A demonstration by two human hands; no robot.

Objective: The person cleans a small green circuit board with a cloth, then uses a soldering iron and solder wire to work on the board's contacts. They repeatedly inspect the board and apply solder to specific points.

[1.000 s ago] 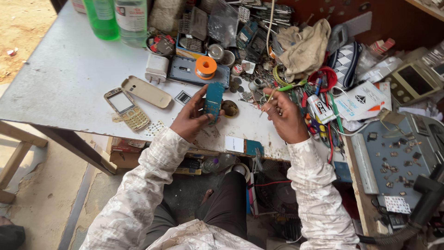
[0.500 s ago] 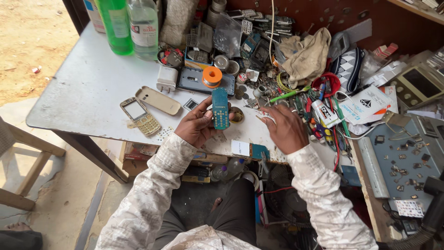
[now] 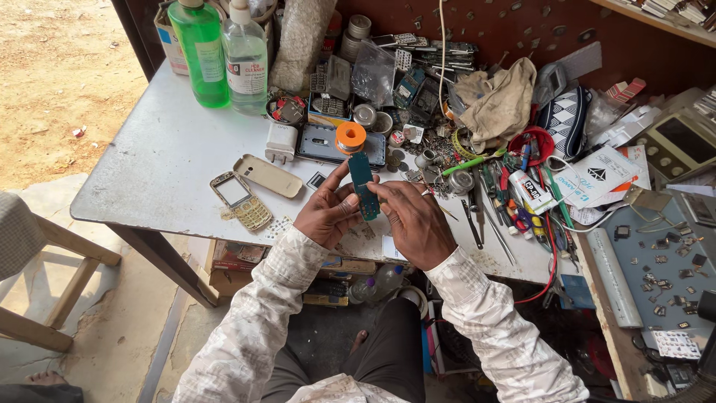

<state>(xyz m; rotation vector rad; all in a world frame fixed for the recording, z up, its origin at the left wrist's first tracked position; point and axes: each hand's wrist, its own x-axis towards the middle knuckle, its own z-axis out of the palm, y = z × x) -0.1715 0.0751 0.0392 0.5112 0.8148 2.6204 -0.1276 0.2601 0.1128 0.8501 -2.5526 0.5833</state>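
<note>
Teal circuit board [image 3: 363, 185] stands upright between both hands: left hand [image 3: 326, 214] fingers grasp its left edge, right hand [image 3: 415, 221] fingers pinch its lower end above the grey table [image 3: 156, 160].

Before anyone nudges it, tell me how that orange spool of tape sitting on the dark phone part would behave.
The orange spool is round, so tipped on edge it would probably roll. It lies flat on the dark phone part now, so a light push likely just slides it. It looks small and hollow-cored, probably light.
</note>
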